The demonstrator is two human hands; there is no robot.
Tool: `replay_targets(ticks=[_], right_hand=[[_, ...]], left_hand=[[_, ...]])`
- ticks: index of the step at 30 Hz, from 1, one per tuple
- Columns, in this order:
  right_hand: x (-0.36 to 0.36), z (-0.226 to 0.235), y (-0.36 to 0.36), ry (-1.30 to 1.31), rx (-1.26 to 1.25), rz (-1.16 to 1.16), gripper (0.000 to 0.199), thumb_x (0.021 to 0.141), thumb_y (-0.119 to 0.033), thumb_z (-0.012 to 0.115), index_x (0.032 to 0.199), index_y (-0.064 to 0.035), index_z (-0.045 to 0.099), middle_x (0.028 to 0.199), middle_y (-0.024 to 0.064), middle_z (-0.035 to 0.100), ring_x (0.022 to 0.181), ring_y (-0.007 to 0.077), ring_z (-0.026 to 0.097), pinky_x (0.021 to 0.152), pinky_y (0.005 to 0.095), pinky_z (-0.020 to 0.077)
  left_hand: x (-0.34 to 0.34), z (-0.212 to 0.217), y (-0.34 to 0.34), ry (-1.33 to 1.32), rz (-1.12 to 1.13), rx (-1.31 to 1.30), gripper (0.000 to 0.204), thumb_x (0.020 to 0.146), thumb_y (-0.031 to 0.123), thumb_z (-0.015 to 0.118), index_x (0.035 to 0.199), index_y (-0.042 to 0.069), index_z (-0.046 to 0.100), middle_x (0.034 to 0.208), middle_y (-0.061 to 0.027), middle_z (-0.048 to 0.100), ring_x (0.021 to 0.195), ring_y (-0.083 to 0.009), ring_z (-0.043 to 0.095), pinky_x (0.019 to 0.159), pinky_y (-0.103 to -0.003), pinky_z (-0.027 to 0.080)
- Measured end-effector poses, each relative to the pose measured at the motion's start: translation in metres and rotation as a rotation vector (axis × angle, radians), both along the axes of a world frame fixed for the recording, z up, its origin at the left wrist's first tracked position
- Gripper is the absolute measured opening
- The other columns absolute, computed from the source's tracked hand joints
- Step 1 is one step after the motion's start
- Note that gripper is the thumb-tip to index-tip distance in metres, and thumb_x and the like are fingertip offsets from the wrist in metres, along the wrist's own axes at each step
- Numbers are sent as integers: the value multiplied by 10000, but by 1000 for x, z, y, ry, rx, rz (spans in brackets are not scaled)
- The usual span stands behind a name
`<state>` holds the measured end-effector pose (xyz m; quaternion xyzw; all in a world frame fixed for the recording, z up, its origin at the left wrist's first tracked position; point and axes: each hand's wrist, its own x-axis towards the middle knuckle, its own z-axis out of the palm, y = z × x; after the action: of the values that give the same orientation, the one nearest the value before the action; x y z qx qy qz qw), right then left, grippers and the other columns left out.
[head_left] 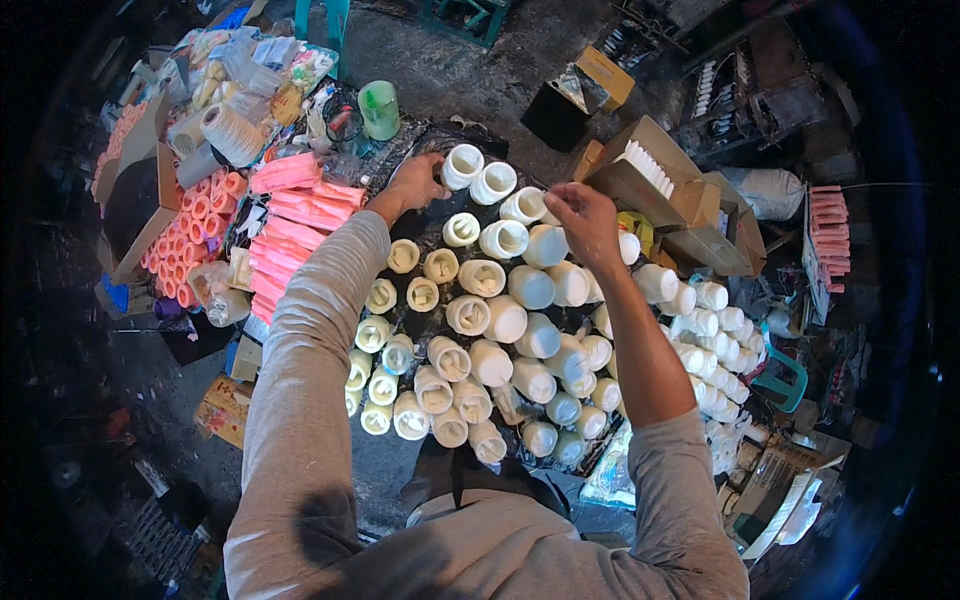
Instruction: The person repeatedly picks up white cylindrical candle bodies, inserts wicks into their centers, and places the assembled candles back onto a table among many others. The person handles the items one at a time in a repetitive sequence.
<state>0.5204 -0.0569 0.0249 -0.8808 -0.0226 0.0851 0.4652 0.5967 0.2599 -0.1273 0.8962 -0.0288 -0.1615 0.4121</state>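
At the far edge of a dark table, my left hand (415,183) curls its fingers against the side of an open white cup (462,166). A second open white cup (493,183) stands just right of it. My right hand (588,220) is closed, thumb and fingers pinched together above the right side of another white cup (523,205). What the pinch holds, if anything, is too small to make out. Nearer to me stand many white and cream cups; several, such as this cream cup (468,315), have pale pieces inside. Others, like this white cup (532,287), show smooth closed tops.
Pink tubes in plastic (300,225) lie left of the cups, beside a cone of white thread (232,135). A green clear container (379,110) stands beyond. Cardboard boxes (645,175) hold white sticks at the right. More white containers (715,350) are stacked near a green chair (785,375).
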Motion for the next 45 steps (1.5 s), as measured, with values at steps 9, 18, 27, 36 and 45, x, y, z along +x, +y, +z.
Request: replay_targets(ticks=[9,18,27,36,45], right_hand=[[-237,7,-96,-46,133,-228,260,935,-200,790,1096,1,761,1084,116,780,1025,214,736,952,374,564],[-472,-18,-280,126,-186,-126,308,921,-253,778,1103,-7,750,1079,188,745,962,380,731,855,480,581],[-552,2,-490,-50,-637,-702,399,865,-311,813,1102,5,761,1137,250,731,1054,424,702,894,492,568],[-552,-23,-629,262,-584,-938,482,876,-413,800,1107,8,763,1119,257,739,1083,434,701,912,509,556],[-565,-26,-573,165,-742,-870,439,840,-156,714,1248,-3,672,1242,237,677,1150,443,650,1019,521,512]], left_hand=[[-46,52,23,-225,-53,51,614,786,392,894,1213,-11,715,1156,-187,760,1043,-306,725,932,-442,555],[-329,223,-98,-206,306,-182,412,984,158,754,1323,-51,651,1228,-118,708,1113,-181,656,1001,-336,521],[-567,196,-335,191,-203,-186,455,859,174,874,1240,-4,701,1036,-115,743,942,-193,707,844,-344,577],[-596,203,-398,47,-510,67,488,870,264,831,1242,-17,686,1111,-225,726,1003,-405,708,897,-450,565],[-612,204,-411,33,-500,71,496,887,257,821,1275,-13,672,1129,-232,727,1029,-425,703,926,-468,561]])
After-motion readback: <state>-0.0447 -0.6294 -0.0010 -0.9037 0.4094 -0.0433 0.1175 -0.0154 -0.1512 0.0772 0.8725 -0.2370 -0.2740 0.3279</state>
